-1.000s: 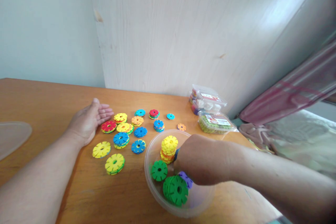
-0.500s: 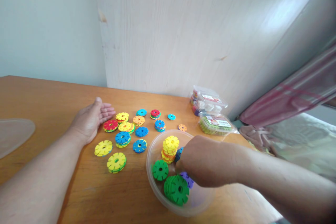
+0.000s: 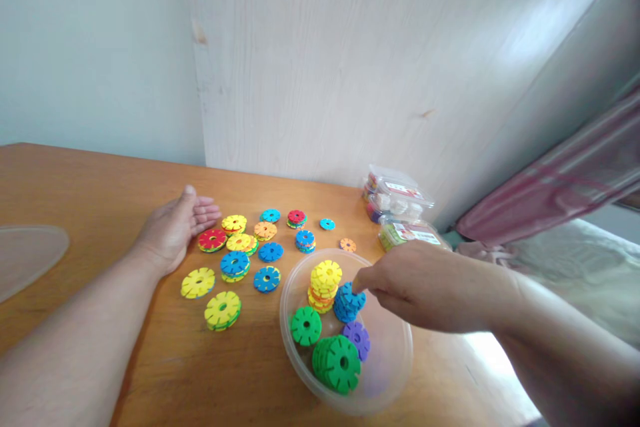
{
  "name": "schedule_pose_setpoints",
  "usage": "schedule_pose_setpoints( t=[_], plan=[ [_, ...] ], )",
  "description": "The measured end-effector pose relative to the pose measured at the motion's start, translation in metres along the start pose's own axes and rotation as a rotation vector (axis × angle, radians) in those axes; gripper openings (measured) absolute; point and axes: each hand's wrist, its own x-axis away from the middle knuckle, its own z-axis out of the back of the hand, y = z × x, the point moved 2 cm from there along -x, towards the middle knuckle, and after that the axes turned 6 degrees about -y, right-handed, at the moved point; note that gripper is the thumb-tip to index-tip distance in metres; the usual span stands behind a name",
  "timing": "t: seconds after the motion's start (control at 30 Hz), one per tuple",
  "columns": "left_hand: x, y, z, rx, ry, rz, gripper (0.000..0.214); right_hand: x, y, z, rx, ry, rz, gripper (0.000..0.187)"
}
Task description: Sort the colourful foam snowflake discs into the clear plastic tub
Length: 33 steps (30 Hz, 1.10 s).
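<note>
My left hand [image 3: 174, 230] lies on its side on the table, fingers stretched out and holding nothing. Just right of it are a red notched disc [image 3: 212, 240] and a yellow stack [image 3: 234, 224]. My right hand [image 3: 415, 285] reaches over a clear plastic bowl [image 3: 401, 360]. Its index fingertip touches the top of a blue disc stack [image 3: 349, 303] in the bowl; the other fingers are bent, the thumb hidden. Beside that stack in the bowl are a yellow and orange stack [image 3: 325, 284], a single green disc [image 3: 306, 326], a tipped green stack [image 3: 340, 363] and a purple disc [image 3: 357, 340].
Several small piles of discs lie left of and behind the bowl, among them a yellow pile [image 3: 223, 310] and an orange disc [image 3: 348, 245]. Clear boxes [image 3: 397, 190] stand at the back right. A translucent lid [image 3: 30, 253] lies at the left.
My right hand has drawn back up and to the right from inside the bowl, uncovering the blue stack and the purple disc. The left hand stays in place.
</note>
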Motion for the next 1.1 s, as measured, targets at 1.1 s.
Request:
schedule_pose_setpoints(
  t=[1.1],
  plan=[
    [0.0,0.001,-0.002,-0.02,0.038,-0.015,0.049,-0.041,0.068,-0.086,-0.608,0.912,-0.245,0.026]
  ],
)
